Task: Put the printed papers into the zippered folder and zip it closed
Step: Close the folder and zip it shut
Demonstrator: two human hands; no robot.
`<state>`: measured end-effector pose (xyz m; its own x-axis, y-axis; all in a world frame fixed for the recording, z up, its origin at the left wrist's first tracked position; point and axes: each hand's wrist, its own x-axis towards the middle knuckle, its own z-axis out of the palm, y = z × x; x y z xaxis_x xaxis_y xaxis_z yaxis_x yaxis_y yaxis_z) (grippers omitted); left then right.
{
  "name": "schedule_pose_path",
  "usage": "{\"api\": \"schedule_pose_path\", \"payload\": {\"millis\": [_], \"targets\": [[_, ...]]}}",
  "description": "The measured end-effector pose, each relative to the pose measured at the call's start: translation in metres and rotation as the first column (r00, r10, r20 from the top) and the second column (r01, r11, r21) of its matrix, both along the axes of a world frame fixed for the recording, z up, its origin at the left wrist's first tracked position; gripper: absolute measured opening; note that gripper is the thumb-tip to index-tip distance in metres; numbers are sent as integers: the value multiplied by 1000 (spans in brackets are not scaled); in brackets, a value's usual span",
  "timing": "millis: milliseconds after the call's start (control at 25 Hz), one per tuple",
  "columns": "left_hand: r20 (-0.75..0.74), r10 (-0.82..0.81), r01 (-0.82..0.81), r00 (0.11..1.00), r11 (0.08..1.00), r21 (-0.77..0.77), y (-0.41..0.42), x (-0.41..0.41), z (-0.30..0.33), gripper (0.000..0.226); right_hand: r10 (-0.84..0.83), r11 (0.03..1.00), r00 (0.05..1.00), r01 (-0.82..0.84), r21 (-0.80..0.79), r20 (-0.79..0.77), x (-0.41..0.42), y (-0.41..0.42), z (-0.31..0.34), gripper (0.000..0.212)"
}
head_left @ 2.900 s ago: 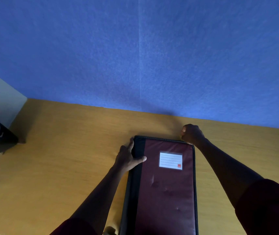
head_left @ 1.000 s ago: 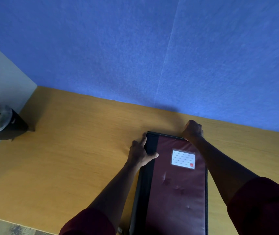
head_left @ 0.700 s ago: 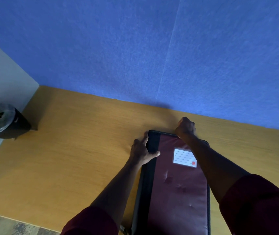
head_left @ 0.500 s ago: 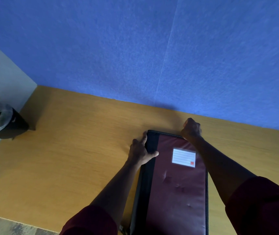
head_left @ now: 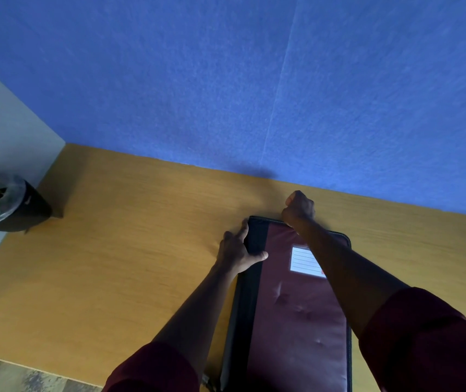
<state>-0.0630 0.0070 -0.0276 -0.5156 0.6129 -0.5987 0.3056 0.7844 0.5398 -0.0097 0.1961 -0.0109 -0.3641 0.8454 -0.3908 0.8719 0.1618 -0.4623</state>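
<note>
The maroon zippered folder (head_left: 291, 312) with a black spine lies closed on the wooden desk (head_left: 130, 250), a white label (head_left: 301, 261) on its cover. My left hand (head_left: 238, 250) presses flat on the folder's far left corner, thumb on the spine. My right hand (head_left: 298, 207) is a closed fist at the folder's far edge, left of the middle, pinching what seems to be the zipper pull, which I cannot see. No papers are in sight.
A blue felt partition (head_left: 254, 80) rises right behind the desk. A black pot with a small green plant (head_left: 2, 205) stands at the far left corner. The desk's near edge and floor (head_left: 13, 377) show at bottom left.
My right fist has slid left along the folder's far edge from the right corner toward the middle, with a brief move back. My left hand has stayed on the left corner.
</note>
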Motion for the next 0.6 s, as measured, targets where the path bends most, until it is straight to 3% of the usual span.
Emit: {"api": "schedule_pose_path", "payload": {"millis": [360,600], "targets": [[1,-6,6,1000,1000,5,-1,0,-1,112,95,995,994,-98,-38,-52,-37,-23,-7,30],[-9,-3,3,1000,1000,-2,0,1,1,111,-21,994,994,9,-113,-107,-39,-32,-10,26]]}}
